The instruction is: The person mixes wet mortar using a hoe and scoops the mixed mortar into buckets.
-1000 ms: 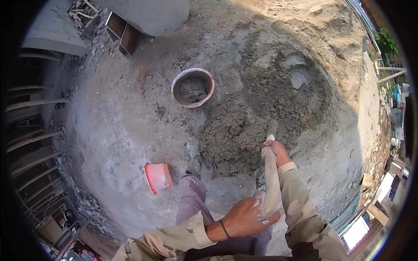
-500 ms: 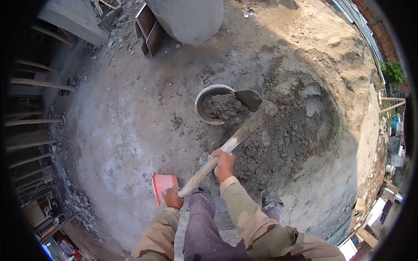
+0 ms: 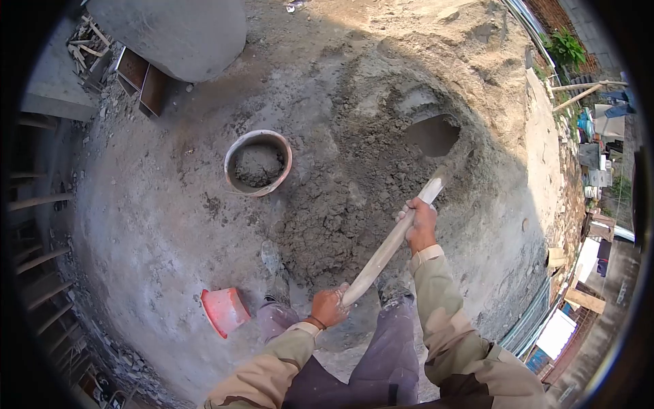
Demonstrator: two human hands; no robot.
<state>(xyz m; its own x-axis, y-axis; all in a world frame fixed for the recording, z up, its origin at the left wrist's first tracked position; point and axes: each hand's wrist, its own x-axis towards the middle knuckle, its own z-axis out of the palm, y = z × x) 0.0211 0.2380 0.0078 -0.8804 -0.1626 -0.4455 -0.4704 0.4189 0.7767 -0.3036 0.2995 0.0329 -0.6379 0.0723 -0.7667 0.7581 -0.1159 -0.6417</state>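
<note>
A long-handled hoe (image 3: 386, 253) slants across in front of me. My left hand (image 3: 330, 306) is closed around the near end of its handle, and my right hand (image 3: 420, 222) grips it farther up. The hoe's grey blade (image 3: 434, 135) rests at the far right part of a heap of wet mortar (image 3: 330, 228); its lower edge is hard to make out. Left of the heap stands a round bucket (image 3: 229, 178) with mortar inside. A red bucket (image 3: 225, 312) lies tipped on its side near my left foot.
A thick concrete column (image 3: 177, 37) rises at the upper left, with brown panels (image 3: 142, 78) beside it. Sunlit sand (image 3: 449, 34) lies behind the heap. Wooden poles (image 3: 42, 201) line the left edge. Boards and rubble are along the right side.
The hoe blade has left the round bucket and moved right to the mortar heap. Both hands have shifted right with the handle. The view has turned rightward.
</note>
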